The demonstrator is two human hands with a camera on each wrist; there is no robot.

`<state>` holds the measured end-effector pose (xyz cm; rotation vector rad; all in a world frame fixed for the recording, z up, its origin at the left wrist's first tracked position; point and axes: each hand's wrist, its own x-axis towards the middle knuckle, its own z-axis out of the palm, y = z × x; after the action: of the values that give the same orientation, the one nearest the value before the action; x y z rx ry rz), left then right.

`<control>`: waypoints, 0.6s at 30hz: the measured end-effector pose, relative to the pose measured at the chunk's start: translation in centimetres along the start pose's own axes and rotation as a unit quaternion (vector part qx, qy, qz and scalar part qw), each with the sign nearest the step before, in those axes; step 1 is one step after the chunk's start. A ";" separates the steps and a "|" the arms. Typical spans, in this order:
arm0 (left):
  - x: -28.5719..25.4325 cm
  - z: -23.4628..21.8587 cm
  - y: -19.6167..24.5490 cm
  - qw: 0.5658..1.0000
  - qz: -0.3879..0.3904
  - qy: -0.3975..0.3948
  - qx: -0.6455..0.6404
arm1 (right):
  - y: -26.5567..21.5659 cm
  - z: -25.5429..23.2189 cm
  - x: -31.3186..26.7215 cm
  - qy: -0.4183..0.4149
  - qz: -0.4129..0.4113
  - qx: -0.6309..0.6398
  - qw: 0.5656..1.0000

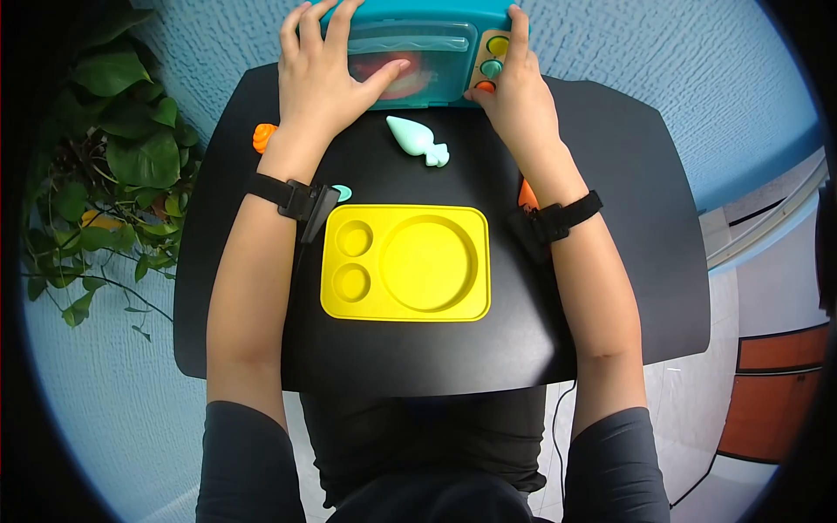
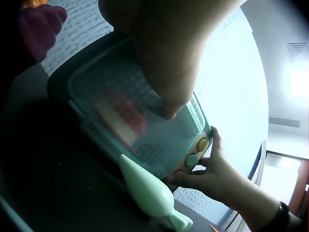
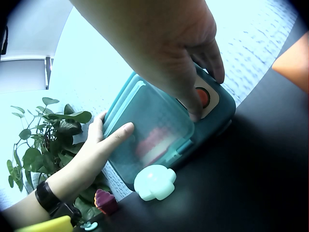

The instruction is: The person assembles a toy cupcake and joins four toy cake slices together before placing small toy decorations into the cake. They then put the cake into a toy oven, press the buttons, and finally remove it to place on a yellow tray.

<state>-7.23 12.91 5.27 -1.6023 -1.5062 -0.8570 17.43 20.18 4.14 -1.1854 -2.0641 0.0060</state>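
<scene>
A teal toy microwave (image 1: 427,12) stands at the table's far edge, with a see-through door and yellow, green and orange buttons on its right panel. My left hand (image 1: 318,83) holds its upper left, fingers over the top edge and thumb across the door. At the button panel, my right hand (image 1: 527,100) grips the right side, its thumb at the orange button (image 3: 202,98). Behind the door shows a red-and-white toy piece (image 2: 120,116), blurred. Close in front of the microwave lies a mint-green, carrot-shaped toy (image 1: 411,137).
A yellow compartment tray (image 1: 427,261) lies mid-table. By my left wrist are an orange swirled toy (image 1: 264,137) and a small teal disc (image 1: 343,193). An orange pointed toy (image 1: 527,195) is partly hidden by my right wrist. A leafy plant (image 1: 113,148) hangs left of the table.
</scene>
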 end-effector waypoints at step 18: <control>0.0 0.0 0.0 1.000 0.001 0.002 0.003 | -0.2 -0.2 0.1 -0.012 0.011 -0.006 1.000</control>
<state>-7.27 12.93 5.22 -1.5965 -1.5039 -0.8529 17.38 20.05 4.45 -1.2213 -2.0752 0.0185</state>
